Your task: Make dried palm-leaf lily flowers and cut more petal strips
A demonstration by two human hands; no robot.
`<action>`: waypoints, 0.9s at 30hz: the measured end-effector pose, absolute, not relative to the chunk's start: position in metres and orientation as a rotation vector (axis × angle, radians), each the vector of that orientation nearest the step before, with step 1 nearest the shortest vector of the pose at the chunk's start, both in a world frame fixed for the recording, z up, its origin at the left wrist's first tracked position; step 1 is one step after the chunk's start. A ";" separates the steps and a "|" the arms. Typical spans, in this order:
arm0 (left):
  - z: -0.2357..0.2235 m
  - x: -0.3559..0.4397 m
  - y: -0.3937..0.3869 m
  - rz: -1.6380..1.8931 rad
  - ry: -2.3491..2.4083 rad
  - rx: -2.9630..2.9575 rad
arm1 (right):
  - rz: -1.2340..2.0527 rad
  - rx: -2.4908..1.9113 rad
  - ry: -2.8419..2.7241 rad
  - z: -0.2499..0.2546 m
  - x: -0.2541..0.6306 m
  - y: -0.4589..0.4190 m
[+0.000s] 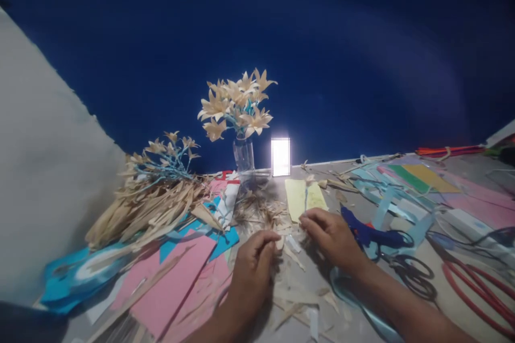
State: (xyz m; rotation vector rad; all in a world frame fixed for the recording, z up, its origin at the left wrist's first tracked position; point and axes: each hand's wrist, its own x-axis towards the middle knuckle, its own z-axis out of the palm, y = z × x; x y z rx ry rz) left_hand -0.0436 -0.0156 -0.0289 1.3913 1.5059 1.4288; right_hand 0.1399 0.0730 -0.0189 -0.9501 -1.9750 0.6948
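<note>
Pinching a thin blue stem (pixel 306 198) between thumb and fingertips of the right hand (pixel 332 236), pretty narrow grip, down near the bottom end. Held at about one o'clock (clock centred between the hands, twelve toward the blue wall (pixel 341 37)), overlapping the yellow paper (pixel 295 198) in view, can't tell if touching. Small pale tip (pixel 309 179) up top, too blurry to make out properly. As for the left hand (pixel 257 260), curled over at eight-ish, thumb and index close together, right by a pale scrap (pixel 279 244). Can't tell whether gripping it or just beside it, tbh.

Step in hand, going by the pinch: handling one single stem, probably fiddly detail work. Next move, at a guess, calls for a steady right pinch and a light left touch, to avoid bending something so thin.

Over at eleven: clear vase (pixel 243 158) of pale flowers (pixel 241 99). Heap of dried husks (pixel 148 203) around half past nine, pink paper (pixel 173 278) at eight. Glue gun (pixel 372 235), by the look of it, at three, scissors (pixel 396 261) just beyond.
</note>
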 end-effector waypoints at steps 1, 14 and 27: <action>-0.032 -0.043 -0.017 1.399 1.520 1.406 | 0.716 -0.979 -1.964 -0.022 0.141 0.074; 0.040 -0.124 0.004 0.854 2.256 1.706 | 0.550 -0.875 -2.190 -0.048 0.140 0.062; 0.005 -0.140 0.044 0.317 2.636 1.564 | 0.604 -0.898 -2.233 -0.055 0.138 0.063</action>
